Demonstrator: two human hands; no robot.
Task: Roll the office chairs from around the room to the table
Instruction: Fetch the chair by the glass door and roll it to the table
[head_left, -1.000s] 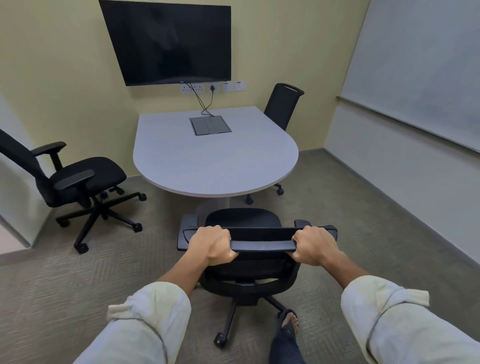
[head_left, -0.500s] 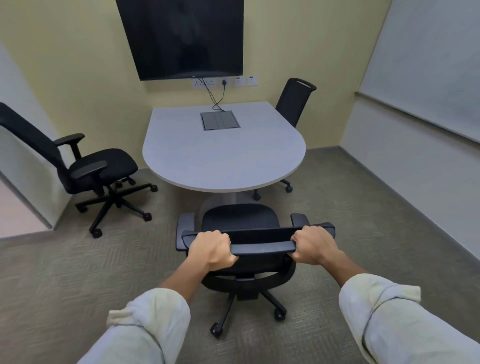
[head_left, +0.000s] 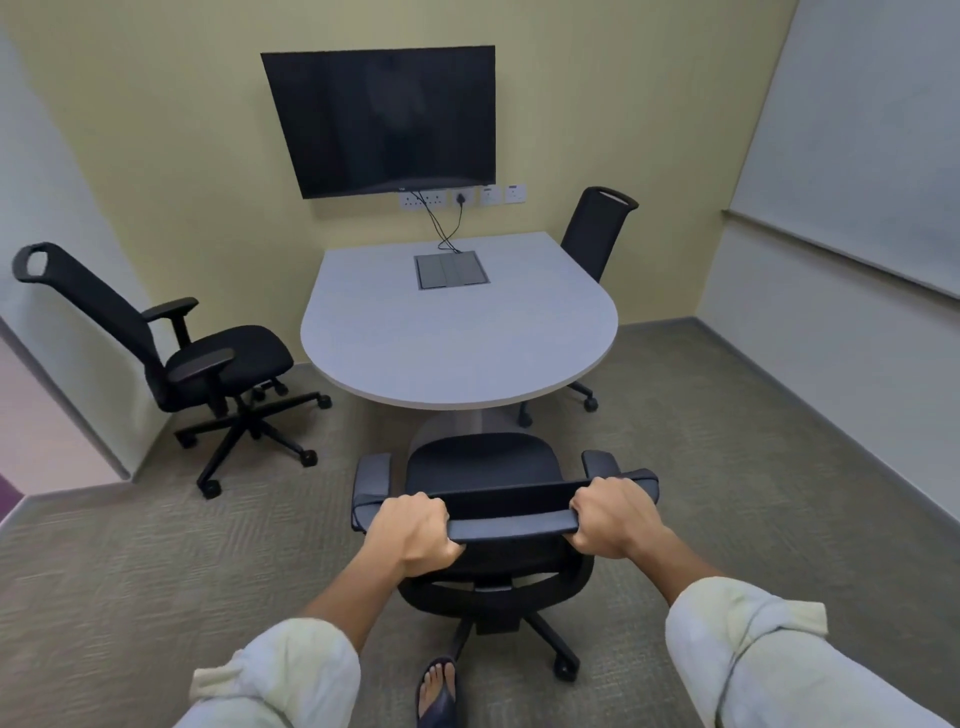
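A black office chair (head_left: 480, 462) stands in front of me, its seat facing the rounded near end of the grey table (head_left: 457, 343). My left hand (head_left: 410, 535) grips the left end of its top back bar. My right hand (head_left: 613, 517) grips the right end of the same bar. A second black chair (head_left: 156, 343) stands apart at the left, by the wall corner, turned towards the table. A third black chair (head_left: 597, 234) is tucked in at the table's far right side.
A dark screen (head_left: 382, 117) hangs on the yellow wall behind the table, with sockets and cables below it. A cable box (head_left: 451, 269) is set into the tabletop. A whiteboard (head_left: 857, 156) covers the right wall. Carpet runs along the right side. My sandalled foot (head_left: 439, 691) is behind the chair.
The view has tilted up and the whole screen now shows. The chair in my hands sits a little closer to the table's edge. Both hands keep the same grip.
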